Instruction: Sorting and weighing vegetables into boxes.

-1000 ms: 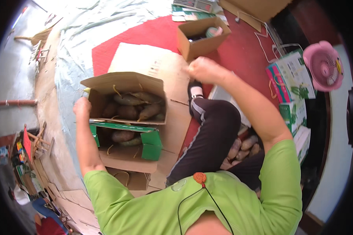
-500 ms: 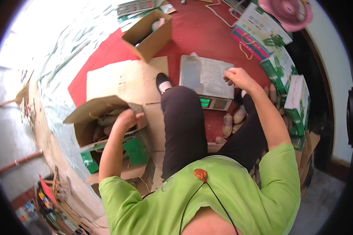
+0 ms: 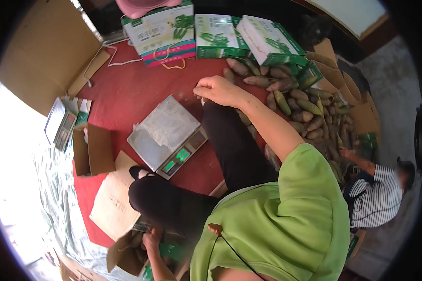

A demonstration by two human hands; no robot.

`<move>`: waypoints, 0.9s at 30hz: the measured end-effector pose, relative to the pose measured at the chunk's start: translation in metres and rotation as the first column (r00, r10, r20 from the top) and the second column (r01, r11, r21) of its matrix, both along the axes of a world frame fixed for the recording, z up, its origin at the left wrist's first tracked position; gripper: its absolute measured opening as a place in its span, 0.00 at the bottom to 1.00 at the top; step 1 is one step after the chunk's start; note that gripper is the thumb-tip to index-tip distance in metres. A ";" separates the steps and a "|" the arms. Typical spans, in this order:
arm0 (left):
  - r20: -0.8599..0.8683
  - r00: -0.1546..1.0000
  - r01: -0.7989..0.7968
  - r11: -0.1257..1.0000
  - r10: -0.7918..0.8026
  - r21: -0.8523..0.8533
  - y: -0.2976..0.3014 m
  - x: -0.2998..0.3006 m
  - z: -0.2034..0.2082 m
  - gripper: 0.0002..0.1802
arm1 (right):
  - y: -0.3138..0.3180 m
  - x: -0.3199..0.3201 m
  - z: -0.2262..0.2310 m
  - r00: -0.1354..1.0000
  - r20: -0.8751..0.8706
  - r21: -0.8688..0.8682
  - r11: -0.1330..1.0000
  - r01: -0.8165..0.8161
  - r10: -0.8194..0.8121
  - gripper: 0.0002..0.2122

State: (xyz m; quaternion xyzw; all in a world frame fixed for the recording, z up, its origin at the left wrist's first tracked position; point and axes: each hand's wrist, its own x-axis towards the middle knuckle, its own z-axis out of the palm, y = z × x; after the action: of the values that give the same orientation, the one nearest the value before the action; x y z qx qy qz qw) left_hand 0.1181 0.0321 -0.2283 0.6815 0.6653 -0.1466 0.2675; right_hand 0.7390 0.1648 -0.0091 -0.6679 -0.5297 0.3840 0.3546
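My right hand [image 3: 220, 91] hovers over my bent right knee, beyond the far right corner of the scale. Its fingers curl in toward the thumb; whatever they may hold is hidden. The bench scale [image 3: 162, 129] has a pale sheet over its plate and a green lit display. My left hand [image 3: 151, 239] is at the edge of an open carton [image 3: 119, 255] by my left leg, its fingers partly hidden and unclear. Brown oblong tubers [image 3: 136, 241] lie inside that carton. A large heap of similar tubers [image 3: 302, 107], some greenish, spreads to my right.
White and green printed boxes [image 3: 218, 37] line the far side. A narrow open carton [image 3: 101, 150] and a second scale [image 3: 61, 124] stand left on the red floor covering [image 3: 122, 79]. At right, a person in a striped shirt [image 3: 377, 196] reaches toward the heap.
My view has swung to the right, bringing the heap and another person into sight. My right hand has left the scale's edge; my left hand has stayed by the carton.
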 end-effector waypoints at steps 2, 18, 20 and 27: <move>-0.028 0.999 0.026 0.998 -0.024 0.049 -0.009 0.006 0.005 0.31 | -0.012 0.020 -0.003 0.991 -0.057 0.024 0.993 0.119 -0.118 0.14; 0.601 0.584 -0.255 0.826 0.546 -0.503 0.016 0.167 0.082 0.09 | -0.128 0.104 -0.163 0.831 -0.024 -0.149 0.824 0.547 -0.556 0.13; 0.615 0.596 -0.241 0.845 0.517 -0.478 0.030 0.184 0.083 0.09 | -0.133 0.111 -0.172 0.822 -0.060 -0.221 0.811 0.542 -0.566 0.13; 0.651 0.625 -0.223 0.897 0.432 -0.381 0.070 0.238 0.087 0.09 | -0.143 0.148 -0.199 0.721 -0.134 -0.363 0.711 0.603 -0.680 0.12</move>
State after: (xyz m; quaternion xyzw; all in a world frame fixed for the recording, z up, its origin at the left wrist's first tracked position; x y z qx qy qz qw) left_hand 0.3564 0.1018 -0.1417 0.5074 0.5939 0.0974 0.6168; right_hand 0.8872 0.0222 -0.2076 -0.7997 -0.1479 0.3929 0.4291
